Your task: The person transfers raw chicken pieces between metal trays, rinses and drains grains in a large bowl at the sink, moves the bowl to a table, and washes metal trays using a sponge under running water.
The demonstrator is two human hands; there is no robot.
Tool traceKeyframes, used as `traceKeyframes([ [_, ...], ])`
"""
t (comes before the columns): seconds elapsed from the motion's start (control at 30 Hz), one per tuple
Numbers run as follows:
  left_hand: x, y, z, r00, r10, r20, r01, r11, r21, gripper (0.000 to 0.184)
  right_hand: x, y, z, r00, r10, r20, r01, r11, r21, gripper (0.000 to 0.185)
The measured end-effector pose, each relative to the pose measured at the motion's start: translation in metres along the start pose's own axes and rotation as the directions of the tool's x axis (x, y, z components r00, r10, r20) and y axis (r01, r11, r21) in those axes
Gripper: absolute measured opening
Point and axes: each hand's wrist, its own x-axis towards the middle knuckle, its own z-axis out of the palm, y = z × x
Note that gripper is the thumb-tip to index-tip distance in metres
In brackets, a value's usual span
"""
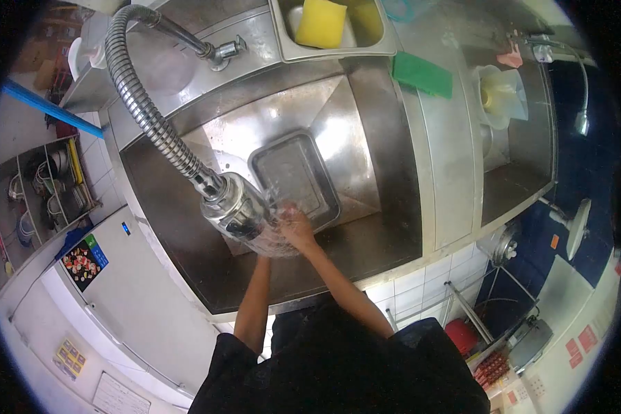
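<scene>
Both of my hands are over the sink [355,138], under the chrome spray head [238,207] of a flexible tap. My right hand [295,226] has its fingers curled beside the spray head, amid splashing water. Whatever it holds, if anything, is not clear. The spray head and a see-through shape [272,245] hide my left hand, of which only the forearm [255,297] shows well. That shape could be running water or clear plastic; I cannot tell. Just beyond my hands, a grey rectangular tray [330,190] lies on the sink bottom.
Behind the sink stands a metal container [283,31] with a yellow sponge [321,23] in it. A green scouring pad [422,74] lies on the ledge. At right is a second basin [517,196] with a pale translucent item [500,96]. A white appliance [141,283] stands at left.
</scene>
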Motion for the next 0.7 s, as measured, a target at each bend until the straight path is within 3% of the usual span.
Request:
traceKeyframes([
  [0.03, -0.01, 0.004, 0.009, 0.998, 0.06, 0.019, -0.062, 0.996, 0.067, 0.024, 0.009, -0.006, 0.004, 0.985, -0.073, -0.156, 0.054, 0.992, -0.117, 0.033],
  [0.1, -0.04, 0.029, 0.026, 0.973, 0.218, 0.074, -0.229, 0.955, 0.19, 0.023, 0.025, -0.024, -0.003, 0.939, -0.161, -0.303, 0.088, 0.966, -0.242, 0.037],
  [0.17, -0.067, 0.075, 0.025, 0.891, 0.44, 0.109, -0.453, 0.857, 0.244, 0.021, 0.039, -0.045, -0.016, 0.965, 0.219, -0.142, -0.226, 0.973, -0.04, 0.043],
  [0.2, -0.073, 0.097, 0.016, 0.889, 0.448, 0.096, -0.457, 0.855, 0.247, 0.021, 0.041, -0.049, -0.021, 0.969, 0.205, -0.137, -0.212, 0.976, -0.041, 0.043],
  [0.27, -0.085, 0.124, 0.001, 0.96, 0.225, 0.169, -0.263, 0.93, 0.257, 0.02, 0.037, -0.054, -0.032, 0.936, 0.191, -0.296, -0.171, 0.981, 0.095, 0.05],
  [0.3, -0.091, 0.119, -0.006, 0.961, 0.222, 0.164, -0.259, 0.93, 0.26, 0.02, 0.028, -0.081, -0.047, 0.916, 0.206, -0.343, -0.156, 0.973, 0.167, 0.058],
  [0.37, -0.097, 0.104, -0.023, 0.988, 0.085, 0.126, -0.1, 0.987, 0.122, 0.017, 0.021, -0.083, -0.068, 0.917, 0.281, -0.282, -0.215, 0.946, 0.243, 0.06],
  [0.4, -0.096, 0.11, -0.031, 0.988, 0.083, 0.127, -0.099, 0.988, 0.122, 0.017, 0.016, -0.084, -0.078, 0.909, 0.352, -0.223, -0.275, 0.909, 0.313, 0.062],
  [0.47, -0.088, 0.151, -0.052, 0.964, 0.132, -0.229, -0.183, 0.958, -0.22, 0.017, 0.013, -0.084, -0.092, 0.918, 0.309, -0.249, -0.186, 0.889, 0.418, 0.069],
  [0.53, -0.072, 0.22, -0.075, 0.886, 0.205, -0.416, -0.292, 0.944, -0.157, 0.033, 0.015, -0.049, -0.096, 0.883, 0.38, -0.276, -0.201, 0.837, 0.509, 0.073],
  [0.57, -0.061, 0.25, -0.084, 0.847, 0.261, -0.463, -0.406, 0.88, -0.246, 0.032, 0.015, -0.056, -0.1, 0.873, 0.465, -0.149, -0.267, 0.71, 0.651, 0.082],
  [0.6, -0.051, 0.275, -0.091, 0.801, 0.307, -0.513, -0.513, 0.794, -0.326, 0.036, 0.016, -0.062, -0.102, 0.874, 0.462, -0.149, -0.264, 0.711, 0.651, 0.082],
  [0.63, -0.039, 0.294, -0.097, 0.743, 0.413, -0.527, -0.638, 0.676, -0.369, 0.051, 0.017, -0.065, -0.103, 0.906, 0.409, -0.111, -0.174, 0.598, 0.783, 0.082],
  [0.67, -0.033, 0.328, -0.1, 0.714, 0.487, -0.503, -0.681, 0.65, -0.338, 0.056, 0.018, -0.07, -0.105, 0.934, 0.348, -0.084, -0.09, 0.454, 0.887, 0.085],
  [0.7, -0.029, 0.361, -0.101, 0.682, 0.557, -0.474, -0.721, 0.621, -0.307, 0.063, 0.017, -0.083, -0.111, 0.949, 0.311, -0.057, -0.104, 0.478, 0.872, 0.093],
])
